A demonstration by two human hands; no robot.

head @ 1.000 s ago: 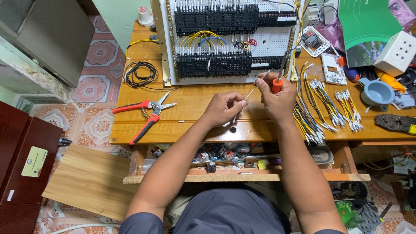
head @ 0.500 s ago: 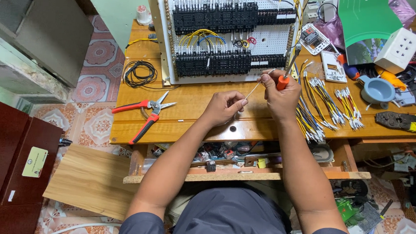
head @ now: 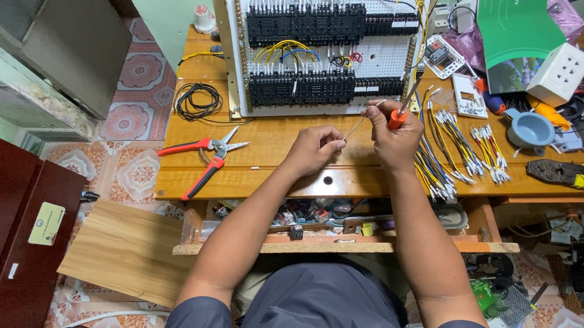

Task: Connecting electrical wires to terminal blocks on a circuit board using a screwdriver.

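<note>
Above the bench (head: pixel 252 175), the left hand (head: pixel 315 148) pinches one end of a thin wire (head: pixel 358 126), light and floppy, best held near its tip, while the right hand (head: pixel 393 132) grips its other end and an orange screwdriver (head: pixel 399 113).

Both hands raised close together, left (head: pixel 314 147) pinching, right (head: pixel 394 132) fisted.

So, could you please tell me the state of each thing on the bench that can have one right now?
Left hand: pinching thin pale wire.
Right hand: gripping orange-handled screwdriver, tip up.
Red-handled snips: lying flat on the wooden bench, jaws open, untouched.
Black cable coil: coiled, lying flat.
Yellow-handled crimping pliers: lying flat, unused.
</note>
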